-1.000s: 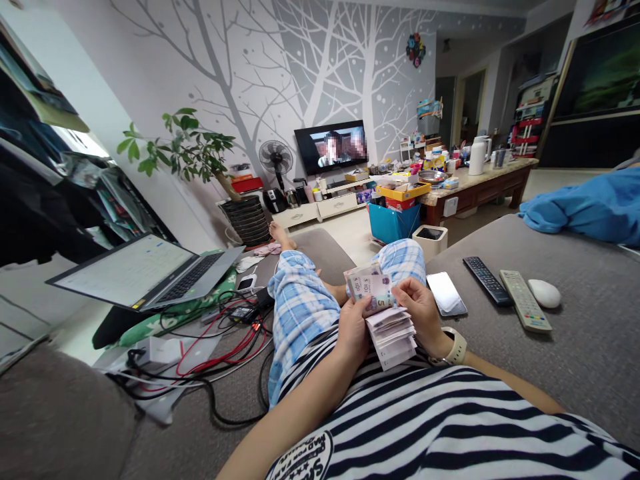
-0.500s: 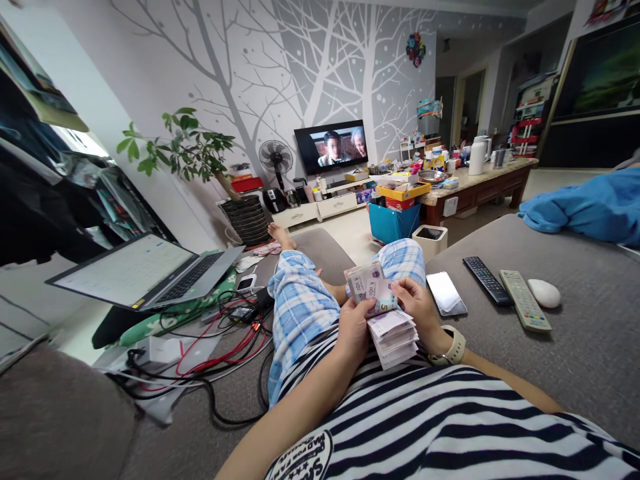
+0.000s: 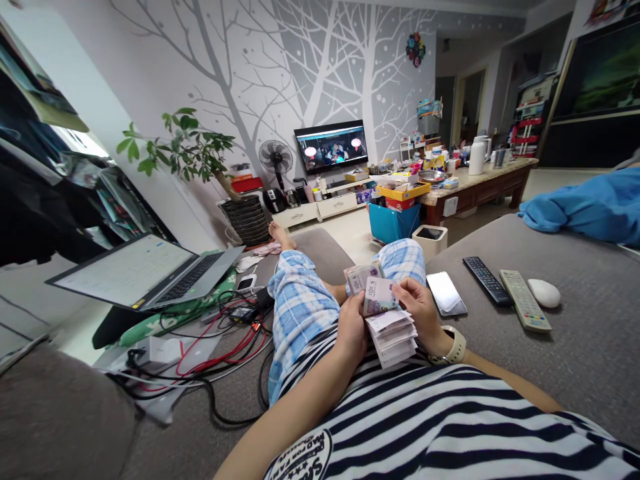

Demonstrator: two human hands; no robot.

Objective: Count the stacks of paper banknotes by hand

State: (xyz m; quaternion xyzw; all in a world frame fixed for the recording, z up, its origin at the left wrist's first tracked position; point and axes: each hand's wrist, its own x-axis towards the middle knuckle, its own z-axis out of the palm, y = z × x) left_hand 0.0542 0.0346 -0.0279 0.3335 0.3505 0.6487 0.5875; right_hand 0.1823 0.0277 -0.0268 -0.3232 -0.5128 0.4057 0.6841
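A folded stack of banknotes fans out over my lap, its upper part standing up between my two hands. My left hand is closed around the stack's left side, thumb on the face of the notes. From the right, my right hand pinches the edge of the front banknote, which shows a printed 5. Behind it the tops of more notes stick up. The fingers under the stack are hidden. A watch is on my right wrist.
On the sofa to my right lie a phone, a black remote, a beige remote and a white mouse. To the left are tangled cables and an open laptop. A cluttered table stands ahead.
The front banknote has shifted slightly right and up from the notes behind it, pulled by my right fingers. My left thumb has slid back left. The television picture is different.
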